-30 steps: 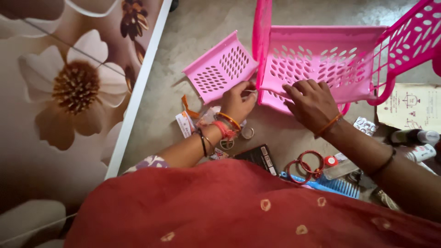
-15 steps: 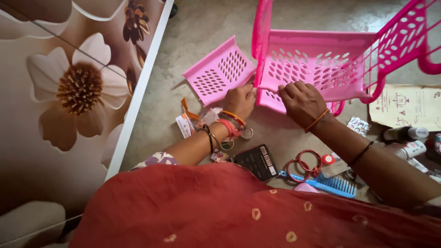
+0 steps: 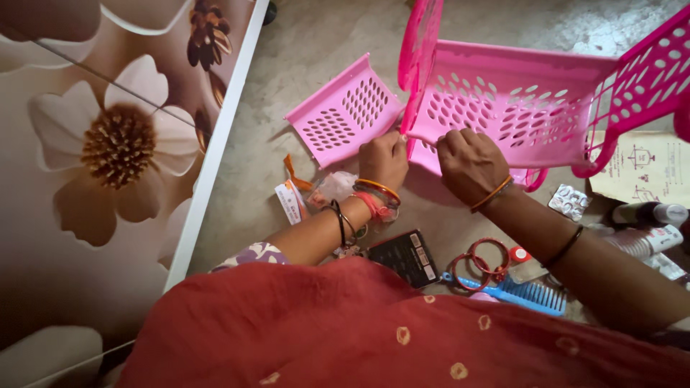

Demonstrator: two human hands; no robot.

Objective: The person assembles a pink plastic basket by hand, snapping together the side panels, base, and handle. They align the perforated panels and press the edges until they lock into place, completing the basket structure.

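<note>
While both hands (image 3: 424,154) grip the pink rack (image 3: 514,108), fingertips seem hidden.

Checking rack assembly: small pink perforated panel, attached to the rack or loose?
Loose: the panel lies flat on the floor beside the rack, though its near corner is hidden behind the left hand.

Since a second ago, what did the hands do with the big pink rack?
Both hands closed in on the near edge of the pink perforated plastic rack. The left hand moved up to its corner; the right hand, flat on the shelf before, curled its fingers at the edge. The loose pink perforated panel, red bangles and blue comb kept their places.
</note>
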